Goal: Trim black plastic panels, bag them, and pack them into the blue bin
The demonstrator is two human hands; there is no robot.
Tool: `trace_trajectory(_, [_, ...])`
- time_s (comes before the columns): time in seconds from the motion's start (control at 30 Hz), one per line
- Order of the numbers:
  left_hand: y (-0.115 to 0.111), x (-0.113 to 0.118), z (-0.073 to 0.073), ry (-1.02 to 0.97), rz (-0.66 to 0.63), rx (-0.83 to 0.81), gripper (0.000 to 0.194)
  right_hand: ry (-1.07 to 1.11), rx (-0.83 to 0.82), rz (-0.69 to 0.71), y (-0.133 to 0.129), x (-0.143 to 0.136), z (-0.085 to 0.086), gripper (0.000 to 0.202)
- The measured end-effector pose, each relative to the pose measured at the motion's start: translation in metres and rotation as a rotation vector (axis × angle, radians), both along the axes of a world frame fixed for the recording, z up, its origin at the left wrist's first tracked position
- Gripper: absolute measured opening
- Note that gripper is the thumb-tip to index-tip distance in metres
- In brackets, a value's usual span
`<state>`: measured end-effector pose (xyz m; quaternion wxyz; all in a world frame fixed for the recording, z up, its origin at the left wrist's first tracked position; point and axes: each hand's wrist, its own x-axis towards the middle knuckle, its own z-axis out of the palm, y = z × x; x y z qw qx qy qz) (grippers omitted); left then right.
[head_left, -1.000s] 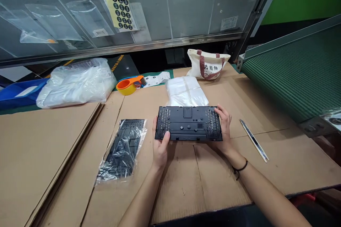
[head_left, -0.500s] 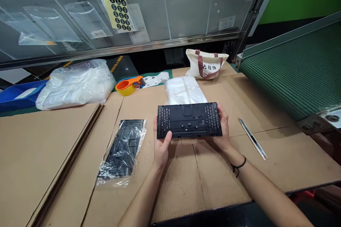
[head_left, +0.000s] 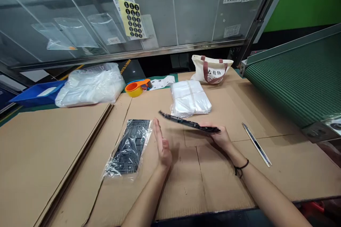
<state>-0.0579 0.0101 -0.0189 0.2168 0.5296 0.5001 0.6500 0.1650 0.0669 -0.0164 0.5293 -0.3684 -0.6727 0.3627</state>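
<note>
A thin black plastic panel [head_left: 189, 123] is seen nearly edge-on above the cardboard, its right end lower than its left. My right hand [head_left: 221, 138] grips it by that right end. Just left of the panel, my left hand [head_left: 163, 145] is off it, fingers stretched out and holding nothing. A second black panel [head_left: 130, 149], wrapped in clear plastic, lies on the cardboard to the left of my left hand. Behind the held panel sits a banded stack of clear plastic bags [head_left: 190, 97].
Cardboard [head_left: 213, 191] covers the table, with raised sheets [head_left: 53, 142] at left. Behind are a bulky plastic bundle [head_left: 90, 83], blue tray [head_left: 32, 94], tape dispenser [head_left: 135, 88] and cloth bag [head_left: 211, 70]. A pen-like tool [head_left: 256, 144] and green conveyor [head_left: 301, 78] are at right.
My left hand has let go of the black panel and opened. The panel has turned from showing its broad face to nearly edge-on, still in my right hand. The camera view has shifted slightly left.
</note>
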Motion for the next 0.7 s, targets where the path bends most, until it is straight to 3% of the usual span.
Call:
trace_trajectory(0.13, [0.006, 0.003, 0.015, 0.207, 0.019, -0.016, 0.052, 0.134, -0.020, -0.257, 0.011, 0.007, -0.013, 0.026])
trace_trajectory(0.3, [0.051, 0.020, 0.061, 0.619, -0.089, 0.064, 0.030, 0.242, -0.059, -0.503, 0.022, 0.026, -0.021, 0.037])
trace_trajectory(0.43, [0.105, 0.036, 0.084, 1.271, -0.246, 0.027, 0.045, 0.258, -0.101, -0.554, 0.023, 0.029, -0.022, 0.044])
trace_trajectory(0.5, [0.124, 0.039, 0.088, 1.501, -0.329, -0.012, 0.039, 0.251, -0.117, -0.554, 0.022, 0.027, -0.022, 0.046])
trace_trajectory(0.6, [0.138, 0.037, 0.091, 1.589, -0.398, -0.013, 0.023, 0.231, -0.130, -0.530, 0.021, 0.025, -0.023, 0.049])
trace_trajectory(0.7, [0.143, 0.032, 0.093, 1.624, -0.392, -0.063, 0.025, 0.207, -0.143, -0.505, 0.018, 0.022, -0.023, 0.050])
